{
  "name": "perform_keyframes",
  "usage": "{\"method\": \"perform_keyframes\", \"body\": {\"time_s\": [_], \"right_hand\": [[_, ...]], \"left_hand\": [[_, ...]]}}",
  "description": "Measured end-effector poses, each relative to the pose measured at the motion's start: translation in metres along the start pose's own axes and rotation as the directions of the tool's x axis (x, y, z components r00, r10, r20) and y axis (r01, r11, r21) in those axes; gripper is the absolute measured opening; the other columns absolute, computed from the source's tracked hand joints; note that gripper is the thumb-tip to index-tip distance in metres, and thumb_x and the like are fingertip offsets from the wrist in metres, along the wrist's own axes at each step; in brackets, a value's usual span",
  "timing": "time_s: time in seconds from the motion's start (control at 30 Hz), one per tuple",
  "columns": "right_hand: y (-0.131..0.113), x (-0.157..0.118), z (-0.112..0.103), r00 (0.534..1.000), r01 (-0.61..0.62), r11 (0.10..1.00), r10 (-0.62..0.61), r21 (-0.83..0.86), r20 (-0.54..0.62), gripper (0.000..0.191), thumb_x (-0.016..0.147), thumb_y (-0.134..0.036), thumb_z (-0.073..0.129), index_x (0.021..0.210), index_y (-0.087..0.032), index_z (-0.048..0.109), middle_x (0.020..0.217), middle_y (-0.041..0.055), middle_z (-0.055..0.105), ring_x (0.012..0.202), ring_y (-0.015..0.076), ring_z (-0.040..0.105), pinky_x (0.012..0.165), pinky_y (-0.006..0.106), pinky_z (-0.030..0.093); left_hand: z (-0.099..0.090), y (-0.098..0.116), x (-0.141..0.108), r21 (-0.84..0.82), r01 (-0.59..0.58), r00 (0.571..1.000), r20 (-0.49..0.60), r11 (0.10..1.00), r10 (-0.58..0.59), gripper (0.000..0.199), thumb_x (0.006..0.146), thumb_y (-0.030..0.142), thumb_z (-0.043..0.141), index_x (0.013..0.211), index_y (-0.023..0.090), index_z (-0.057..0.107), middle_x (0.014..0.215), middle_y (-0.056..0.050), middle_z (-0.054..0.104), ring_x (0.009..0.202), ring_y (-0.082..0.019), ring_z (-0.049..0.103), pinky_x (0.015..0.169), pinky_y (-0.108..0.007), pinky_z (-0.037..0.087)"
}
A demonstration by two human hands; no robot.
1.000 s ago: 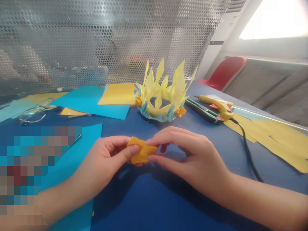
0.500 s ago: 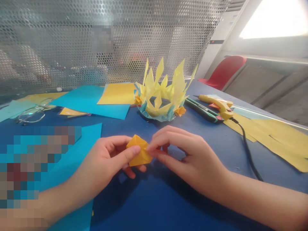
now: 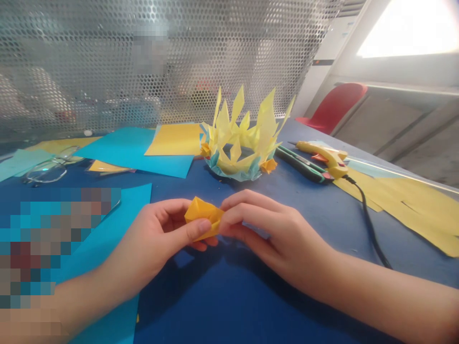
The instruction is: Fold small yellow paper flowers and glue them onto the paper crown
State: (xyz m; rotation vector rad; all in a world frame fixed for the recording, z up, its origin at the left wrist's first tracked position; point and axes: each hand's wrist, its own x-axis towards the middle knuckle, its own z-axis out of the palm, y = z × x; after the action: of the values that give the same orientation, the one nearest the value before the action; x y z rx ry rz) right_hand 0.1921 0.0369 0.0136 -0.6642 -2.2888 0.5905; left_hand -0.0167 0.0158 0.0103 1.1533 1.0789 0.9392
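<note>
A small folded orange-yellow paper [image 3: 201,210] is held up over the blue table between both hands. My left hand [image 3: 170,227] grips its left side, thumb on the front face and fingers behind. The fingers of my right hand [image 3: 256,220] pinch its right edge, and their tips hide that edge. Behind the hands stands a paper crown [image 3: 236,138] with tall pale yellow points, a light blue base and orange paper flowers on its sides.
A yellow glue gun [image 3: 322,155] with a black cord and a green-black tool [image 3: 304,165] lie at right, near yellow sheets [image 3: 412,205]. Glasses [image 3: 48,172], blue sheets [image 3: 125,145] and an orange sheet [image 3: 174,139] lie at left. A perforated metal screen [image 3: 107,71] stands behind.
The folded paper has tilted and moved slightly left and up, and its right part now looks more bent. My right fingers have shifted slightly and closed further over its edge.
</note>
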Motion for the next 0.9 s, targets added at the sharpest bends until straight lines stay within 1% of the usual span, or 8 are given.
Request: {"method": "perform_keyframes", "body": {"time_s": [0.2, 0.37, 0.5, 0.57, 0.63, 0.7, 0.8, 0.9], "right_hand": [[-0.003, 0.001, 0.001, 1.000, -0.023, 1.000, 0.022, 0.012, 0.007, 0.016, 0.086, -0.004, 0.058, 0.089, -0.017, 0.067, 0.098, 0.0048, 0.064, 0.084, 0.0092, 0.065, 0.081, 0.016, 0.053], [-0.006, 0.001, 0.002, 0.999, -0.051, 0.998, 0.052, 0.021, -0.014, 0.016, 0.080, -0.002, 0.062, 0.083, -0.016, 0.069, 0.097, 0.0050, 0.065, 0.081, 0.0087, 0.066, 0.080, 0.016, 0.053], [-0.013, 0.002, 0.002, 0.997, -0.070, 0.995, 0.072, 0.077, -0.017, 0.014, 0.073, -0.002, 0.063, 0.076, -0.015, 0.066, 0.095, 0.0047, 0.065, 0.079, 0.0078, 0.065, 0.077, 0.015, 0.052], [-0.017, 0.003, 0.002, 0.992, -0.120, 0.985, 0.124, 0.123, -0.027, 0.012, 0.072, -0.004, 0.063, 0.073, -0.016, 0.060, 0.087, 0.0032, 0.066, 0.075, 0.0089, 0.063, 0.074, 0.016, 0.052], [-0.018, 0.004, 0.002, 0.976, -0.208, 0.961, 0.218, 0.183, -0.033, 0.013, 0.074, -0.012, 0.065, 0.073, -0.018, 0.053, 0.079, 0.0014, 0.066, 0.071, 0.0105, 0.062, 0.070, 0.019, 0.053], [-0.016, 0.005, 0.002, 0.948, -0.300, 0.923, 0.318, 0.242, -0.035, 0.016, 0.079, -0.021, 0.067, 0.076, -0.019, 0.052, 0.075, -0.0004, 0.066, 0.066, 0.0107, 0.061, 0.064, 0.020, 0.054], [-0.011, 0.005, 0.002, 0.917, -0.388, 0.885, 0.398, 0.255, 0.013, 0.012, 0.085, -0.028, 0.066, 0.080, -0.019, 0.059, 0.073, -0.0023, 0.069, 0.063, 0.0097, 0.063, 0.060, 0.019, 0.052], [-0.009, 0.006, 0.003, 0.906, -0.422, 0.887, 0.416, 0.186, 0.072, 0.013, 0.088, -0.024, 0.064, 0.077, -0.019, 0.068, 0.072, -0.0028, 0.074, 0.065, 0.0097, 0.065, 0.061, 0.019, 0.050]], "left_hand": [[0.002, 0.001, 0.000, -0.027, 0.003, 1.000, -0.012, 1.000, -0.004, 0.005, 0.079, 0.031, 0.078, 0.080, 0.027, 0.080, 0.072, 0.004, 0.080, 0.065, -0.008, 0.072, 0.060, -0.009, 0.055], [0.003, 0.001, -0.002, -0.047, -0.001, 1.000, -0.006, 0.999, 0.001, 0.007, 0.071, 0.023, 0.084, 0.076, 0.026, 0.080, 0.069, 0.006, 0.079, 0.063, -0.007, 0.069, 0.059, -0.007, 0.054], [0.003, -0.001, -0.003, -0.025, 0.002, 1.000, -0.028, 1.000, -0.002, 0.007, 0.071, 0.023, 0.084, 0.076, 0.025, 0.080, 0.070, 0.005, 0.080, 0.065, -0.008, 0.071, 0.061, -0.008, 0.055], [0.003, -0.003, -0.003, 0.008, 0.005, 1.000, -0.025, 1.000, -0.005, 0.010, 0.071, 0.025, 0.084, 0.080, 0.024, 0.080, 0.074, 0.004, 0.081, 0.071, -0.011, 0.073, 0.066, -0.011, 0.057], [0.003, -0.003, -0.004, 0.048, -0.006, 1.000, -0.031, 0.999, 0.007, 0.012, 0.071, 0.025, 0.083, 0.082, 0.024, 0.081, 0.079, 0.003, 0.082, 0.075, -0.013, 0.075, 0.069, -0.012, 0.058], [0.003, -0.003, -0.005, 0.090, -0.023, 0.998, -0.048, 0.996, 0.028, 0.010, 0.071, 0.024, 0.083, 0.081, 0.025, 0.081, 0.078, 0.004, 0.082, 0.073, -0.012, 0.074, 0.066, -0.011, 0.057], [0.005, -0.002, -0.007, 0.116, -0.050, 0.996, -0.065, 0.992, 0.058, 0.005, 0.071, 0.022, 0.081, 0.075, 0.025, 0.081, 0.071, 0.005, 0.080, 0.066, -0.010, 0.072, 0.060, -0.009, 0.056], [0.006, -0.001, -0.007, 0.096, -0.055, 0.997, -0.050, 0.994, 0.060, 0.007, 0.072, 0.019, 0.080, 0.075, 0.025, 0.080, 0.071, 0.006, 0.080, 0.067, -0.010, 0.073, 0.063, -0.009, 0.056]]}}
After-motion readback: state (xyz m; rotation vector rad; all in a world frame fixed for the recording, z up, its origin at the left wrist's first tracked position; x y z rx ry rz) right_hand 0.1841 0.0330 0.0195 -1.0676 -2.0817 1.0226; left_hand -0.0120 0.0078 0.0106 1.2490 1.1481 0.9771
